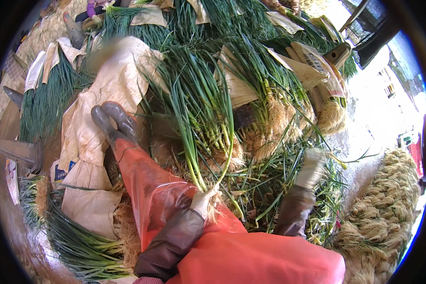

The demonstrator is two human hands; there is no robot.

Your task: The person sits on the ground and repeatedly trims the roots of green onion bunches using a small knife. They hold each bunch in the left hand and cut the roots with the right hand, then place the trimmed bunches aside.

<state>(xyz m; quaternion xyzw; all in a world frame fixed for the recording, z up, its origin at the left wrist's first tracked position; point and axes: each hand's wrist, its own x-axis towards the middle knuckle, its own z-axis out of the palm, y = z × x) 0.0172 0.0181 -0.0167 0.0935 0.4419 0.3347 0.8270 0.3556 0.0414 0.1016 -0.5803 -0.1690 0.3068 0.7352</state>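
My left hand (203,203), in a pale glove, grips a few green onions (198,177) near their roots, above the red apron (259,255). Their long leaves point away from me, and one stalk bends off to the right. Out to the right, my right hand (310,167) is gloved and blurred by motion. A stripped yellow-green leaf (337,161) is just beyond its fingers; I cannot tell whether they hold it. Beneath that hand spreads a heap of discarded onion leaves (269,191). Ahead lies a loose bunch of green onions (213,131) with shaggy roots.
Onion bundles (280,113) and tan sacking (117,74) lie ahead. Grey boots (115,119) rest beside the sacking. At lower left are more onions (88,245). A long stack of rooted bundles (380,213) stands right. Another person's purple sleeve (91,10) shows at the top.
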